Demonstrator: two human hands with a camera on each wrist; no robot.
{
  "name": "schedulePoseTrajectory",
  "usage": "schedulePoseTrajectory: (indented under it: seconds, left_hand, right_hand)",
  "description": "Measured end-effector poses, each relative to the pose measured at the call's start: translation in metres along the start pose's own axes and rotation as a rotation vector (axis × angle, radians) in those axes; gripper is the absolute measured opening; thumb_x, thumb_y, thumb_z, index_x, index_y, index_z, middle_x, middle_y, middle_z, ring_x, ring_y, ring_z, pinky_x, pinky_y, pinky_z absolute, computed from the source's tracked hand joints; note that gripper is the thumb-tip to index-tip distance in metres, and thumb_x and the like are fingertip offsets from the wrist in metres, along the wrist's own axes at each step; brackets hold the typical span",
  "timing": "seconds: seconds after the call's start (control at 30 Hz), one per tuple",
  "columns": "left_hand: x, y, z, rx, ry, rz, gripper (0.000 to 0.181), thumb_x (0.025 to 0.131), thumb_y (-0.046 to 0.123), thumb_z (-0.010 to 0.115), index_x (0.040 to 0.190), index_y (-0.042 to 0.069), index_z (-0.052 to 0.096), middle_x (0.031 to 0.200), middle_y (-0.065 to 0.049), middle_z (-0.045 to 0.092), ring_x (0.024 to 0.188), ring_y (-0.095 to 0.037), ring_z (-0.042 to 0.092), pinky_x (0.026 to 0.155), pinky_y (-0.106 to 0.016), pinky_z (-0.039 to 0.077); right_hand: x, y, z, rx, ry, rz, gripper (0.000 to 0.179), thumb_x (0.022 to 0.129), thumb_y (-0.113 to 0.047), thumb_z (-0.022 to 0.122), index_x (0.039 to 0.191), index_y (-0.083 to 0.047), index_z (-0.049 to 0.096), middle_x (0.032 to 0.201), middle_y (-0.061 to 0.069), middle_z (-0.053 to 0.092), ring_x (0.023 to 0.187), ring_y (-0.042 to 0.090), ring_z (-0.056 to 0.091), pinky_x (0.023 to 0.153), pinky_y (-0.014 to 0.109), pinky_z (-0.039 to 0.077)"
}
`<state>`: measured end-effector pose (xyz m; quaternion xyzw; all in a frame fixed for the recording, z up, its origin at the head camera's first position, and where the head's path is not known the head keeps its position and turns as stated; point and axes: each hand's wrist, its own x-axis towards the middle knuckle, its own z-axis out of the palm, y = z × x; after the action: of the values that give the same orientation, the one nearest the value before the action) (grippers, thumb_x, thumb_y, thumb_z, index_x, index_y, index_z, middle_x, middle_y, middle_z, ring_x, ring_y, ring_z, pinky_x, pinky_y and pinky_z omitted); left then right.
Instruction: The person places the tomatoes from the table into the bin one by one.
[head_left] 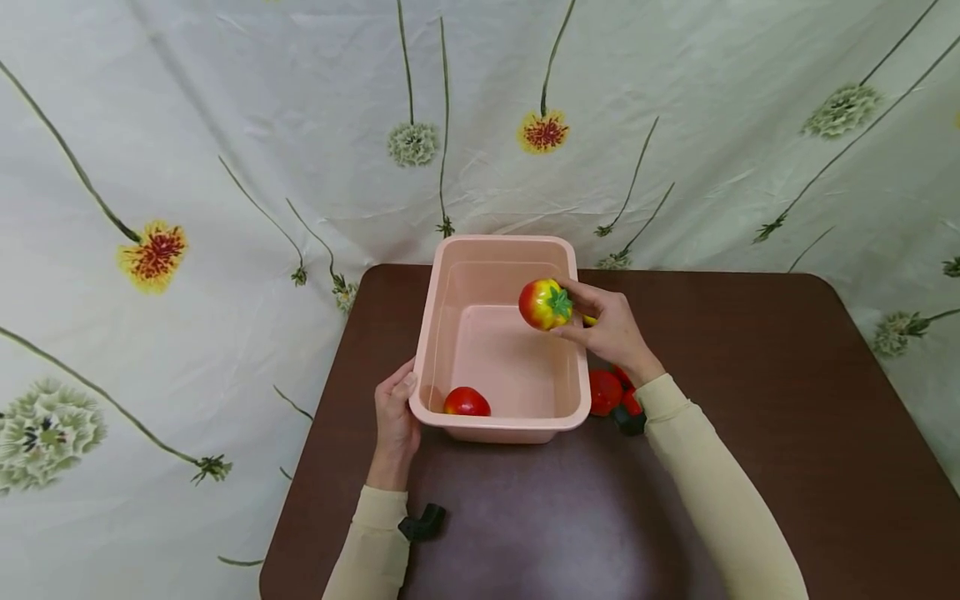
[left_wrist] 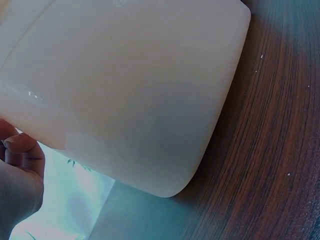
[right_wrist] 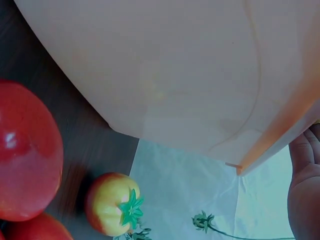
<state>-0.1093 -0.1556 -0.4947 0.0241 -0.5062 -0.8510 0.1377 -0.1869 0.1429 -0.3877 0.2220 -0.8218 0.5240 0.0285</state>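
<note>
A pink plastic bin (head_left: 501,423) stands on the dark table, its open top facing the head camera. My left hand (head_left: 396,417) grips the bin's rim at the near left corner, thumb over the edge. Above the bin's right side, my right hand (head_left: 603,323) holds a red-and-yellow tomato-like fruit (head_left: 542,303) with a green leafy top, pinched between thumb and fingers. A red fruit (head_left: 467,402) lies inside the bin at the near left. In the left wrist view, the bin's outer wall (left_wrist: 145,100) fills most of the frame, with my left hand (left_wrist: 22,170) at its edge.
Right of the bin, red fruits (head_left: 604,392) lie on the table, partly hidden by my right arm. Another red-and-yellow fruit (right_wrist: 111,202) sits beside the bin in the right wrist view. A white flowered cloth (head_left: 495,183) hangs behind the brown table (head_left: 750,350).
</note>
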Motion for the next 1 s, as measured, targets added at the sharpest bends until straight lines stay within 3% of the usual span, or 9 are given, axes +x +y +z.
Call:
schedulePoseTrajectory:
  seconds: [0.27,0.53,1.0]
  left_hand:
    - [0.000,0.001,0.000,0.007,0.008,0.000,0.037,0.086,0.008,0.048,0.115,0.000,0.071,0.108,-0.002,0.073,0.097,-0.020,0.067,0.087,-0.030,0.056]
    - [0.000,0.001,0.001,0.009,-0.004,0.005,0.037,0.086,0.008,0.048,0.114,0.002,0.071,0.108,-0.002,0.073,0.098,-0.022,0.067,0.087,-0.031,0.056]
    - [0.001,0.000,-0.001,0.015,-0.007,-0.004,0.038,0.086,0.008,0.047,0.117,-0.002,0.069,0.109,-0.002,0.073,0.099,-0.023,0.066,0.089,-0.032,0.056]
  right_hand:
    - [0.005,0.021,0.011,-0.012,0.006,-0.075,0.067,0.072,-0.008,0.084,0.134,-0.005,0.058,0.127,0.014,0.065,0.110,0.026,0.065,0.093,0.037,0.054]
    - [0.006,0.019,0.018,0.124,-0.083,-0.073,0.071,0.075,-0.005,0.081,0.139,-0.003,0.052,0.135,0.014,0.059,0.122,0.028,0.059,0.099,0.023,0.047]
    - [0.006,0.019,0.021,0.189,-0.119,-0.040,0.072,0.075,0.001,0.078,0.141,-0.002,0.049,0.142,0.016,0.054,0.129,0.030,0.054,0.105,0.035,0.044]
